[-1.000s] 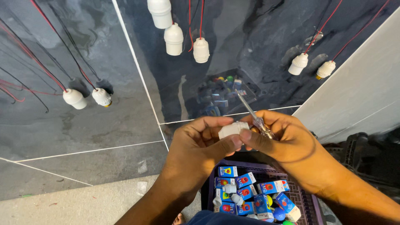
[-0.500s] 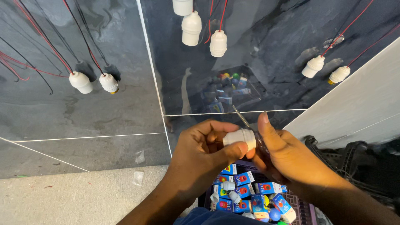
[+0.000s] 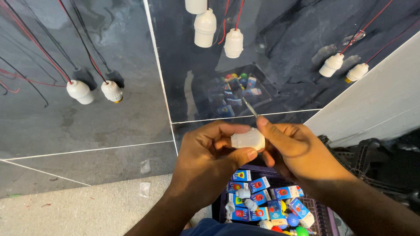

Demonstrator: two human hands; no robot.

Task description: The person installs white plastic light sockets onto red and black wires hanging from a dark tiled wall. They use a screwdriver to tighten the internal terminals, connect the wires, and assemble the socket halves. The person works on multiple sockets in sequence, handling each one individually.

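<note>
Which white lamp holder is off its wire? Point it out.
The white lamp holder pinched between the left hand and right hand. Every other one lies on the dark tiles with red or black wires attached.

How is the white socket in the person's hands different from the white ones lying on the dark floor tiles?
The held socket is pinched between the left hand and right hand; the floor sockets lie untouched on the dark tiles. Red and black wires run to the floor sockets; none shows on the held socket. A thin metal tool sticks up behind the held socket only. All are white and similarly shaped.
</note>
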